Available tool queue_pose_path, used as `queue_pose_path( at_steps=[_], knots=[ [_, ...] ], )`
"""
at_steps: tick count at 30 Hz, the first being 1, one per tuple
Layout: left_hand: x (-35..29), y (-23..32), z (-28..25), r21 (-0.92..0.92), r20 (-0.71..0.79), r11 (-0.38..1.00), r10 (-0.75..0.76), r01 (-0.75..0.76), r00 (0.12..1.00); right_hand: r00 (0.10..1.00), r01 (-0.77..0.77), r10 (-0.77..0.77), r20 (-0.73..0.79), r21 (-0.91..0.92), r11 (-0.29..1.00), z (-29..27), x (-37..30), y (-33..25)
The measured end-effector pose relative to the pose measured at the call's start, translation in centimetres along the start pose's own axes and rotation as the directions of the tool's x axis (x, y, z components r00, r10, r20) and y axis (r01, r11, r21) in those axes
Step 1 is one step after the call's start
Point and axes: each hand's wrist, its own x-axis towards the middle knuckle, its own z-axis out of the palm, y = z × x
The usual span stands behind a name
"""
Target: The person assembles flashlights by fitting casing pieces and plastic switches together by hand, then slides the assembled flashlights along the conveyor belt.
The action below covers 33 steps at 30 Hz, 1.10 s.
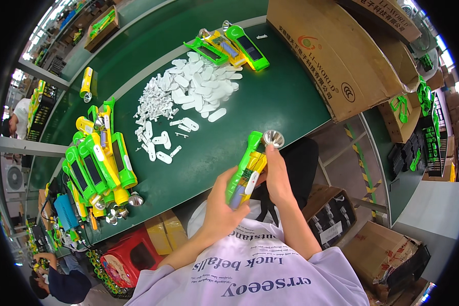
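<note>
My left hand (218, 204) is wrapped round the lower end of a green and yellow flashlight (251, 171), held above the table's front edge. Its casing is parted along one side, showing a green circuit board and a grey-violet cell inside. At the far end, my right hand (279, 178) pinches a shiny silver reflector cup (274, 138) that sits beside the green head. Some right-hand fingers are hidden behind the flashlight. Beyond the hands, a heap of white oval plastic pieces (201, 81) lies next to a pile of small white parts (155, 97).
A green-topped table (188, 153) carries several flashlights (97, 168) with loose reflectors at left. More flashlight parts (232, 48) lie at the back, beside a large cardboard carton (321, 56) on the right. A red box (132, 260) stands below the front edge. A co-worker (61, 278) is at lower left.
</note>
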Motion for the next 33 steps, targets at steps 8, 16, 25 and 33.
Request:
queue_pose_path(
  at_steps=[8,16,25,33],
  knots=[
    [0.2,0.0,0.1,-0.046,-0.058,0.999,-0.03,0.028,0.998,0.968,-0.17,0.062,0.242,0.458,0.873,1.2,-3.6,1.5],
    [2.7,-0.1,-3.5,-0.346,0.124,0.925,-0.12,0.156,0.985,0.942,-0.155,0.016,0.336,0.391,0.907,0.7,-3.1,0.8],
    [3.2,1.9,-5.7,-0.445,0.092,0.876,-0.162,0.186,0.983,0.938,-0.193,0.02,0.347,0.471,0.86,0.6,-2.5,-0.4],
    [1.7,1.7,-5.1,-0.374,0.103,0.917,-0.105,0.137,0.989,0.933,-0.152,-0.031,0.358,0.471,0.869,0.2,-1.7,-0.7]
  ],
)
